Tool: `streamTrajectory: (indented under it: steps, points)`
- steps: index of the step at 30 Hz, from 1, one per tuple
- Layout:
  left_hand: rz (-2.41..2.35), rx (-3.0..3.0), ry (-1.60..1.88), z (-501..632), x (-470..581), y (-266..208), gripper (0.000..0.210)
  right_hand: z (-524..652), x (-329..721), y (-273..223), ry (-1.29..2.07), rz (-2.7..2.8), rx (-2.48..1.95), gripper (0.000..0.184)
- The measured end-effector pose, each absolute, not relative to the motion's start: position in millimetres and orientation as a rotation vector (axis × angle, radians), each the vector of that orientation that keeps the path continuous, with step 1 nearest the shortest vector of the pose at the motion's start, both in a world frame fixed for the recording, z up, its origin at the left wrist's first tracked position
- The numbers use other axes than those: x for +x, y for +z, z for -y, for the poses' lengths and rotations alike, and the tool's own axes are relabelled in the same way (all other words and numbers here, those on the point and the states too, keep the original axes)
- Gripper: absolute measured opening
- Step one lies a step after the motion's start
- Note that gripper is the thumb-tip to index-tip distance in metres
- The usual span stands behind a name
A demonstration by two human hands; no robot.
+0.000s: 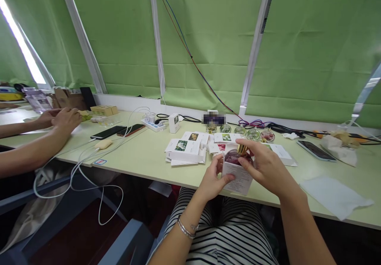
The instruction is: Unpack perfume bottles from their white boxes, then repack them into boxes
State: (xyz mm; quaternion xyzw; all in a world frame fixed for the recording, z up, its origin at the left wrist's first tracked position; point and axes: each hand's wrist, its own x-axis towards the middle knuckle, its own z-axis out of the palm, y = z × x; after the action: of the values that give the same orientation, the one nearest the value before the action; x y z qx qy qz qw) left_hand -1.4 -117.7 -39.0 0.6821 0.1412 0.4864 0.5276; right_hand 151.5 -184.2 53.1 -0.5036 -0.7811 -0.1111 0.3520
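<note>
My left hand (212, 180) is closed around the side of a small white box (238, 182) with fine print, held tilted just above the table's front edge. A round glass bottle (231, 156) with pinkish-purple contents and a gold cap (242, 149) sits partly inside the box's open top. Fingers of my right hand (264, 163) are closed on the bottle at its cap and shoulder. The bottle's lower part is hidden by the box. Flat white cartons with flower pictures (186, 147) lie just beyond my hands.
Several round glass bottles (253, 134) line the back of the table, near cables (278, 128). An upright white box (174, 123) stands by a power strip (154, 125). Phones (316, 150) and a white tissue (336, 195) lie about. Another person's hands (67, 118) are at left.
</note>
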Motion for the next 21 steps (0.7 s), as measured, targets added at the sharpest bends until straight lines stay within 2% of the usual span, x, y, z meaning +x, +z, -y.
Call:
streamTrajectory:
  steps: [3, 9, 21]
  points:
    - [-0.346, 1.631, 1.177, 118.4, -1.4, -39.7, 0.058, 186.5, 153.0, 49.6, -0.233, 2.047, -1.280, 0.031]
    - [-0.369, 1.646, 1.207, 120.4, -0.5, -38.8, 0.059, 188.5, 158.7, 39.7, -0.068, 2.076, -1.212, 0.047]
    - [-0.374, 1.656, 1.196, 120.8, -1.5, -38.4, 0.055, 181.4, 158.4, 23.3, -0.032, 1.996, -1.184, 0.027]
